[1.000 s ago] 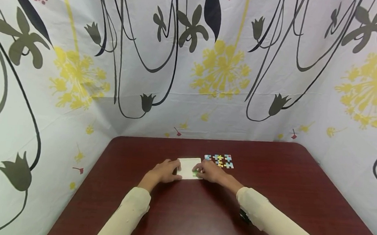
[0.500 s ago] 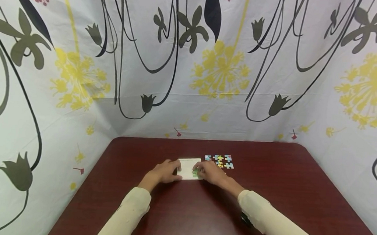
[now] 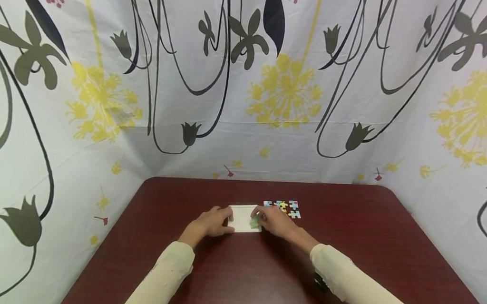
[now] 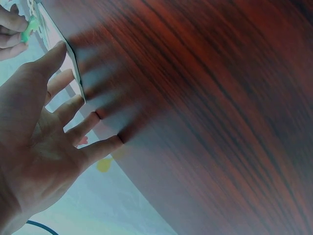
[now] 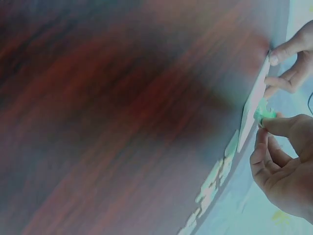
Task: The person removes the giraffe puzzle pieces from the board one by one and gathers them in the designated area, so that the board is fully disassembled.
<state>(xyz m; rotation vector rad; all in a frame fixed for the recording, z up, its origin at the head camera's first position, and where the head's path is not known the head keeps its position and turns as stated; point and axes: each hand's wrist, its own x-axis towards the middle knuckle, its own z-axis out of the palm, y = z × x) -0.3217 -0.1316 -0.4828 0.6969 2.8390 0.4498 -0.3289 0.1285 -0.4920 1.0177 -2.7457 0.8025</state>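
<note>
A pale rectangular board (image 3: 241,217) lies flat on the dark red table. My left hand (image 3: 213,221) rests at its left end, the thumb on the near corner. In the left wrist view the fingers of that hand (image 4: 54,117) are spread, with several fingertips down on the tabletop. Over the board's right end, my right hand (image 3: 275,221) pinches a green puzzle piece (image 5: 264,112) between thumb and fingers. Its tilted shape shows in the right wrist view, close above the board (image 5: 250,110).
Several loose puzzle pieces (image 3: 293,205), blue and yellow, lie behind and to the right of the right hand, which partly covers them. The wood-grained table (image 3: 242,276) runs back to a white curtain (image 3: 247,100) printed with flowers.
The green puzzle piece, earlier against the board's right end under the right fingers, now looks lifted and tilted in the right hand's pinch. My left hand has stayed in place.
</note>
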